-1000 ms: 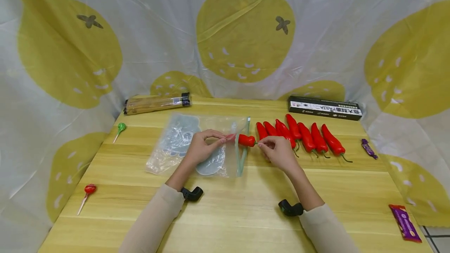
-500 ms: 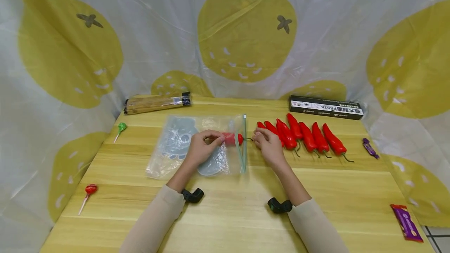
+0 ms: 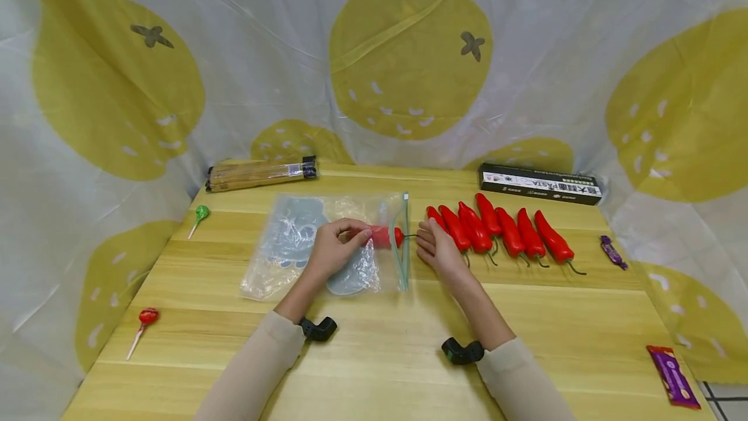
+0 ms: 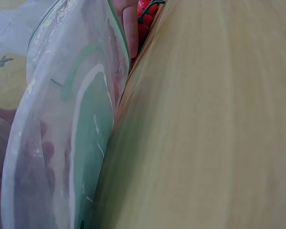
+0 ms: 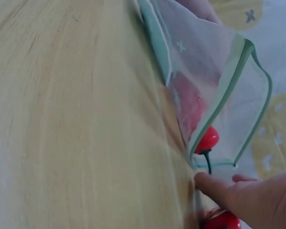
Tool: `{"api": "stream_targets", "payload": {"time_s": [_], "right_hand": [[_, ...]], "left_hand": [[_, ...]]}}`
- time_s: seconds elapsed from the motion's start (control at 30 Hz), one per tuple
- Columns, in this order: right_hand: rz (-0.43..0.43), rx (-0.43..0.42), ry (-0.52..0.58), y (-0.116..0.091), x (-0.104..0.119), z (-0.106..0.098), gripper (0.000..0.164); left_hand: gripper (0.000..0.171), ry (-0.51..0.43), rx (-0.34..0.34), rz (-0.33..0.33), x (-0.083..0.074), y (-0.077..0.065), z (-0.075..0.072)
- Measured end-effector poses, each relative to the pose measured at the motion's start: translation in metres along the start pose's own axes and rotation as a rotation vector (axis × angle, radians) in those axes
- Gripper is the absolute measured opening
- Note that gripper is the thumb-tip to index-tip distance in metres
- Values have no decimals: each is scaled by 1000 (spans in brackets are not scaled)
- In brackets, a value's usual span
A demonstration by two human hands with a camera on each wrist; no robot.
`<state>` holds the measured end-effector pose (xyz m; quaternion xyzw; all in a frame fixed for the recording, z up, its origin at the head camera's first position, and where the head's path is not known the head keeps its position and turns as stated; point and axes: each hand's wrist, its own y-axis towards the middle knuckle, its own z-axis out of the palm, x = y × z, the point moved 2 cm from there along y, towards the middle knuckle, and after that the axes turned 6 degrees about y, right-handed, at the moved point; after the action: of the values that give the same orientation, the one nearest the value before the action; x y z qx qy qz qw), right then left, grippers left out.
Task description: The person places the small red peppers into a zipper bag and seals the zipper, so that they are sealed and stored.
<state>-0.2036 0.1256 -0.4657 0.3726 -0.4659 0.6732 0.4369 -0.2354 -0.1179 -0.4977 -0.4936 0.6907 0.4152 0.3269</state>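
A clear zip bag with a blue-grey printed pattern and a green zip edge lies on the table, its mouth facing right. Inside it is a red chili pepper, whose crown and green stem stick out at the mouth. My left hand pinches the bag's upper layer between thumb and fingers near the pepper's tip. Beside the stem is my right hand, fingers fairly straight with nothing gripped; in the right wrist view its thumb is right at the end of the stem.
Several red chili peppers lie in a row to the right. Behind are a black pasta box and a bundle of noodles. Lollipops, one green and one red, lie left; purple-wrapped sweets lie right.
The chili pepper has gone leftward, deeper into the bag. My right hand has let go of its stem and its fingers have straightened. The left hand has stayed at the bag.
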Motion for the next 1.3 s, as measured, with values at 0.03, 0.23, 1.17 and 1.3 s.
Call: {"api": "stream_targets", "payload": {"time_s": [0.03,0.23,1.17,1.3], "right_hand": [[3,7,31,1,-1,0,67],[-8,25,140,5,-5,0,71],[-59,172,62,11,-15,28,85],[-160,120,35,0,-8,15,70]], "left_hand": [[16,4,-2,-2,0,0,0],[19,-17,7,9,1,-1,1],[18,-21,-7,27,1,-2,1],[17,12,-20,15,1,-2,1]]}}
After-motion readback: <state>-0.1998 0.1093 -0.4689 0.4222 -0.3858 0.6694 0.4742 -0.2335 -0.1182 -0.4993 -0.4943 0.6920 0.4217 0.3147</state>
